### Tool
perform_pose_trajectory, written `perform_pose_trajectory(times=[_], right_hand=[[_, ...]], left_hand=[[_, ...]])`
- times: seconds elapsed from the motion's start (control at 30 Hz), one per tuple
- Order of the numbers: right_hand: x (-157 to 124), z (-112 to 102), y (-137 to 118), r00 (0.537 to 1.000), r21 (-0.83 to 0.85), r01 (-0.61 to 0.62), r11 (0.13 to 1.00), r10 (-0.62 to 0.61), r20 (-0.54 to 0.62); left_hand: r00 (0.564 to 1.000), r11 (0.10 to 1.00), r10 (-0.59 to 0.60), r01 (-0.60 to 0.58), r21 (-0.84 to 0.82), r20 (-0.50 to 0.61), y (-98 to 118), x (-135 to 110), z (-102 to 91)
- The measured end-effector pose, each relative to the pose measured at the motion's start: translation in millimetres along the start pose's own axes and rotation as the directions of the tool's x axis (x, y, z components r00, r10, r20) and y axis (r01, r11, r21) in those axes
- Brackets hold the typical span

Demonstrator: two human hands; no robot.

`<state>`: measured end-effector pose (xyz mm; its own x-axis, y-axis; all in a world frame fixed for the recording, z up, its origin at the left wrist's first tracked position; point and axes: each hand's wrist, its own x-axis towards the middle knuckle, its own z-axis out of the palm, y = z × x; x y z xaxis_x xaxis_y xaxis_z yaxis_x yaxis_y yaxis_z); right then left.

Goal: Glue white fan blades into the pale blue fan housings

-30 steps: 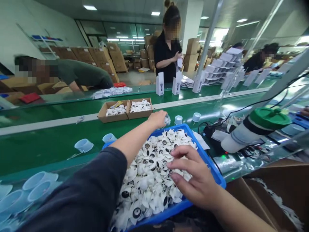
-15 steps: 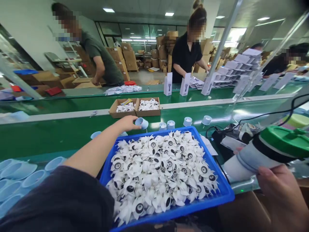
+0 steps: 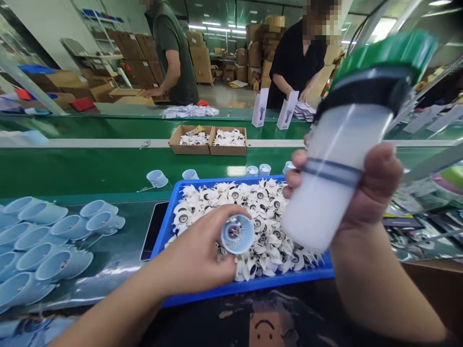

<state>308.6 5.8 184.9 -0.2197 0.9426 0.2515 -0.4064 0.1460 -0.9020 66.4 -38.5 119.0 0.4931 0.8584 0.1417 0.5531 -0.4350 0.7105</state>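
Bottle (image 3: 347, 137) is cloudy white with a green lid (image 3: 385, 55).

Dark-banded white bottle (image 3: 334, 156), green lid (image 3: 385, 60), light-blue cup (image 3: 238, 234)

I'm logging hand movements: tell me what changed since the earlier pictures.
The left hand brought a blue cup from the green belt to above the blue tray. The right hand, empty at first, took hold of the green-lidded bottle and raised it. The two cardboard boxes stayed put.

Pretty busy green bench (image 3: 90, 166); light blue cups (image 3: 70, 226) crowded on the left, a few more further back; two open cardboard boxes (image 3: 190, 150) side by side.
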Motion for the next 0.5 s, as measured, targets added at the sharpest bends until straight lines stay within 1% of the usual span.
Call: perform_pose_trajectory(times=[0.03,0.1,0.2,0.33,0.43,0.5], right_hand=[[3.5,11.0,2.1,1.000,0.049,0.012,0.999,-0.013,0.027],[5.4,24.8,6.2,0.997,0.109,0.052,0.993,-0.057,0.047],[-0.1,32.6,12.4,0.991,0.124,0.127,0.984,-0.132,0.030],[-9.0,30.9,21.1,0.982,0.049,0.185,0.981,-0.187,0.039],[-11.2,21.9,23.2,0.981,-0.021,0.180,0.984,-0.177,0.079],[-11.3,16.1,22.5,0.980,-0.032,0.154,0.988,-0.148,0.136]], left_hand=[[1.000,1.000,0.011,-0.011,0.013,0.002,9.3,1.7,6.9],[1.000,1.000,0.015,-0.015,-0.007,0.000,21.4,6.6,16.4],[1.000,0.997,0.006,-0.005,-0.080,0.007,28.0,13.7,25.2],[1.000,0.990,0.000,-0.004,-0.144,-0.030,31.4,16.6,33.4],[0.999,0.988,-0.007,0.002,-0.156,-0.036,33.0,16.2,36.5],[0.999,0.988,0.002,-0.007,-0.157,-0.034,33.9,16.5,36.8]])
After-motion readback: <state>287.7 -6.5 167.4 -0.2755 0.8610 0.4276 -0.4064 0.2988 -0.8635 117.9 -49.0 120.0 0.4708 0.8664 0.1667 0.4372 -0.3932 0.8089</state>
